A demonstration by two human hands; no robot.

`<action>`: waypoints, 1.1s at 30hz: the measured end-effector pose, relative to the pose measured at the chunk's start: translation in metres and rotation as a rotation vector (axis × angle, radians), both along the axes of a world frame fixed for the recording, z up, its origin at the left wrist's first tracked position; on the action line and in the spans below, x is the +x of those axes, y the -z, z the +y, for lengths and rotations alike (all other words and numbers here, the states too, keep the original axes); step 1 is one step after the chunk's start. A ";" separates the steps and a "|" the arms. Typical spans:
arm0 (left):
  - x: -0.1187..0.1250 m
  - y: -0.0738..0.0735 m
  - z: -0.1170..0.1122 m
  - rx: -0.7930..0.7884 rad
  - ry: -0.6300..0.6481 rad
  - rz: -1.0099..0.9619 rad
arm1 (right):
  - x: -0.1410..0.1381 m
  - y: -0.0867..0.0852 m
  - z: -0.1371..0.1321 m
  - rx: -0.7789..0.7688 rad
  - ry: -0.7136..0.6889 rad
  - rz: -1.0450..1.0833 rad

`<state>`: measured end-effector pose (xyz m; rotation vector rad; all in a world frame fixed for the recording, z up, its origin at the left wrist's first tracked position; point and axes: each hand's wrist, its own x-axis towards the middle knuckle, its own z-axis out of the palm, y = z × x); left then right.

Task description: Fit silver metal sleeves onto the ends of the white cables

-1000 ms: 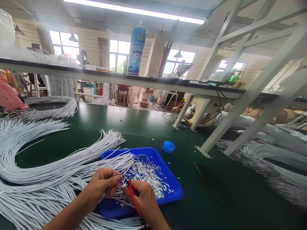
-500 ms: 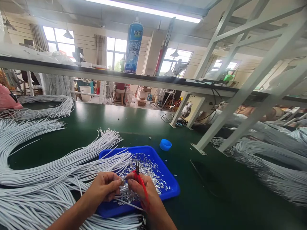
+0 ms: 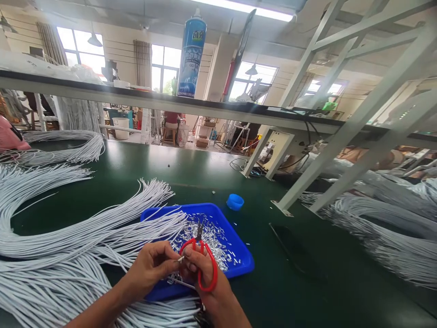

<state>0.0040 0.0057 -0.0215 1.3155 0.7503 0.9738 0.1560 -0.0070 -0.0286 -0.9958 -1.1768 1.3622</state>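
Observation:
My left hand is closed in a pinch on a thin white wire, whose tip lies between my two hands. Red-handled scissors sit in my right hand, their short dark blades pointing up and slightly apart. The thumb and forefinger of that hand also meet at the wire's tip; what small piece they pinch there is hidden. Both hands are over the near part of a blue tray. Many small shiny metal pieces are scattered in it, and a bundle of white wires reaches over its left rim.
More white wire bundles cover the left of the green table. Right of the tray are a blue cap and a dark phone-like slab. A spray can stands on the shelf; metal legs and grey wire coils are rightward.
The scissors have turned in my right hand, so both red handle loops now show and the blades have parted a little. My hands stay close together at the wire tip. The view has tilted slightly.

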 end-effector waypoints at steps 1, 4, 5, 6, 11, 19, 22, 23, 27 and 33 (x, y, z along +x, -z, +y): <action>0.001 -0.001 0.000 -0.028 -0.003 -0.016 | 0.000 -0.001 -0.002 0.059 0.041 -0.033; 0.002 0.001 0.000 -0.266 -0.014 -0.030 | -0.002 0.002 -0.007 0.359 0.215 -0.251; 0.000 0.002 -0.001 -0.365 0.005 -0.041 | -0.003 0.004 -0.007 0.426 0.235 -0.284; -0.002 0.003 -0.004 -0.447 0.038 -0.056 | -0.003 0.005 -0.006 0.454 0.236 -0.278; -0.021 -0.008 -0.024 -0.409 0.007 -0.108 | 0.009 -0.006 0.011 0.333 0.279 -0.091; -0.025 -0.007 -0.029 -0.298 -0.187 -0.081 | 0.000 -0.013 -0.003 0.013 -0.017 0.028; -0.019 -0.002 -0.031 -0.257 -0.191 -0.035 | -0.011 -0.010 -0.010 0.016 -0.113 0.012; -0.017 -0.001 -0.032 -0.232 -0.198 -0.014 | -0.013 -0.009 -0.012 0.016 -0.117 -0.001; -0.015 -0.002 -0.035 -0.068 -0.230 0.076 | -0.017 -0.006 -0.014 -0.019 -0.072 0.068; -0.023 0.001 -0.031 -0.320 0.092 -0.079 | -0.014 -0.006 -0.016 -0.004 -0.266 0.074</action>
